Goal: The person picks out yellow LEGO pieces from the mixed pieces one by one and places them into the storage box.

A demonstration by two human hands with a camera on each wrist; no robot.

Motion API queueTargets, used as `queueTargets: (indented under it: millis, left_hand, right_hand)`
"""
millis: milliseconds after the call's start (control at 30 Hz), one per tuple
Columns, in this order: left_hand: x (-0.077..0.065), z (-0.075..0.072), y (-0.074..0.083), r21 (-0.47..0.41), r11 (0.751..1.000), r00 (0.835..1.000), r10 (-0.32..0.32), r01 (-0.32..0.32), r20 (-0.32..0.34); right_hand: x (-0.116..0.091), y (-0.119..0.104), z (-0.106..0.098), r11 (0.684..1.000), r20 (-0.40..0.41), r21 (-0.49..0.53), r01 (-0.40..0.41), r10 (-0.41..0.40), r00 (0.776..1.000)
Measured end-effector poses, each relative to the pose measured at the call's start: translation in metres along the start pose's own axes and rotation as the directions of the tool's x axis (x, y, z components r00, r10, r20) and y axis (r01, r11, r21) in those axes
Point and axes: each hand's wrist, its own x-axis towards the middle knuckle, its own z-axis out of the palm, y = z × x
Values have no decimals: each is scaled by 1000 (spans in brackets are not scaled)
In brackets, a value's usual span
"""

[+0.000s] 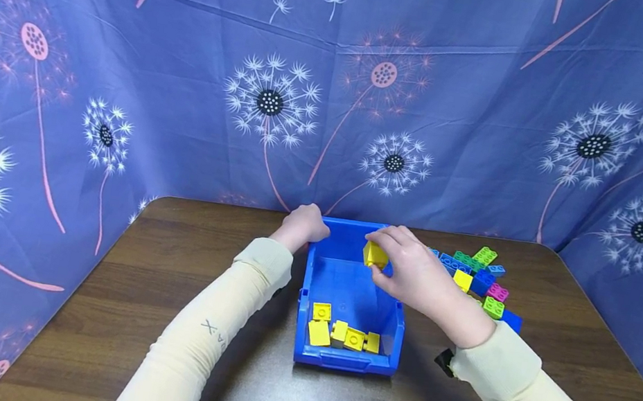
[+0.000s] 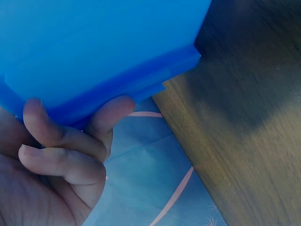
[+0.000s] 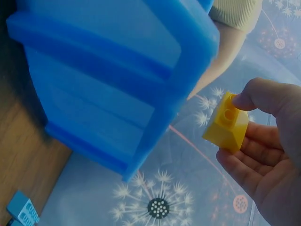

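A blue plastic bin (image 1: 344,364) stands on the table with several yellow toy bricks (image 1: 354,339) lying near its front wall. At the bin's back left corner, my left hand (image 1: 305,223) grips the rim, fingers curled over it in the left wrist view. Over the bin's right side my right hand (image 1: 412,265) pinches a yellow building brick (image 1: 374,255) between thumb and fingers. The right wrist view shows that brick (image 3: 227,123) with a sloped face and round studs, apart from the bin's wall (image 3: 94,80).
Right of the bin lies a loose pile of bricks in several colours, among them a yellow brick (image 1: 462,280), a pink brick (image 1: 497,293) and a lime green brick (image 1: 493,307). My right forearm partly covers the pile. A blue patterned cloth (image 1: 333,125) hangs behind the wooden table (image 1: 152,314).
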Motion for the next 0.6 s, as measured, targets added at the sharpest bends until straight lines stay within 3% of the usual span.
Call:
queueTargets:
  millis: [600]
  left_hand:
    - [0,0,1,-7,1000,1000,-17,17,6]
  right_hand:
    - [-5,-12,25,997,81,22,72,-74,994]
